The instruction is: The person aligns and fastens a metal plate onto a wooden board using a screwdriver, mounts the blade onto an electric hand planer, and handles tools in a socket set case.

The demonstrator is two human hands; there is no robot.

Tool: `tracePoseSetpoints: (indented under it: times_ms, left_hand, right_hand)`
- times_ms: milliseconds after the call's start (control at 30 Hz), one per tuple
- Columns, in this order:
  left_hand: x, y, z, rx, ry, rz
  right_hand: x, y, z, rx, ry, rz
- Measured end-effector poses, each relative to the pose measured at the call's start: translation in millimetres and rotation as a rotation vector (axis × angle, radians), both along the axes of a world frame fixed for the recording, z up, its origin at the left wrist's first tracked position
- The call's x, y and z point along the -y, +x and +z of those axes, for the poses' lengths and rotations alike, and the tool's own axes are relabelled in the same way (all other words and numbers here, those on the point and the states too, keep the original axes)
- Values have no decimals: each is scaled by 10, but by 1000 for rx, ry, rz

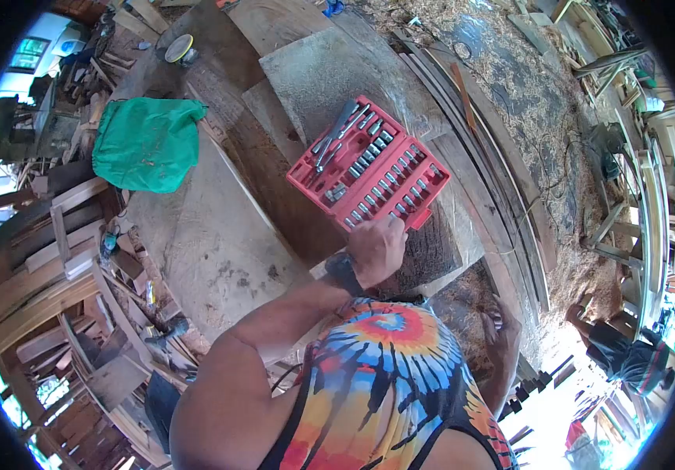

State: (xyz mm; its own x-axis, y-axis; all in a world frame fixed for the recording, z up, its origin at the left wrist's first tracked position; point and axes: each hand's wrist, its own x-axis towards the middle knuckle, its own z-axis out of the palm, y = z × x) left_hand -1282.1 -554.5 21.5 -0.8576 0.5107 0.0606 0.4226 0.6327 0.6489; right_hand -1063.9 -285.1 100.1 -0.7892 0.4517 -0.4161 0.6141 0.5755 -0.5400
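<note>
A red socket set case (324, 197) lies opened flat on the boards in front of me, with rows of silver sockets (371, 153) in its slots. A ratchet handle (336, 129) and other long tools rest in its left part. My left hand (379, 249) is closed at the case's near edge, fingertips bunched at the lower row of small bits; its fingers hide what they pinch. Low at my right side, my right hand (500, 335) is curled, with a small shiny piece showing at its fingers; I cannot tell what that piece is.
A green cloth bag (149, 144) lies on the boards at left. Beyond it stands a can with a yellow-rimmed lid (179, 48). Long planks (502, 172) run along the right, beside a sawdust-strewn floor (553, 141). Another person (627, 356) is at far right. Wood pieces are stacked at left.
</note>
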Motion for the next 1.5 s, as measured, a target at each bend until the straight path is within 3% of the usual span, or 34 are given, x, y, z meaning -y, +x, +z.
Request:
tracePoseSetpoints:
  times_ms: [433,833,1033,1133,1333,1433,1500]
  left_hand:
    - [48,76,86,22,-23,0]
    - [-5,368,227,197,-270,-267]
    - [19,484,95,257,-164,-366]
    - [-32,547,72,278,-44,-390]
    - [-127,484,114,165,-8,-581]
    - [-135,454,229,259,-102,-585]
    - [-118,472,260,319,5,-523]
  right_hand:
    - [0,94,-9,11,-11,0]
    - [-6,215,-92,-44,-11,-9]
    - [22,117,16,54,-14,8]
    - [90,-42,-25,-100,-15,29]
    - [493,-636,284,-352,-75,286]
    - [677,-748,315,-445,-139,450]
    - [745,-805,319,-481,-196,539]
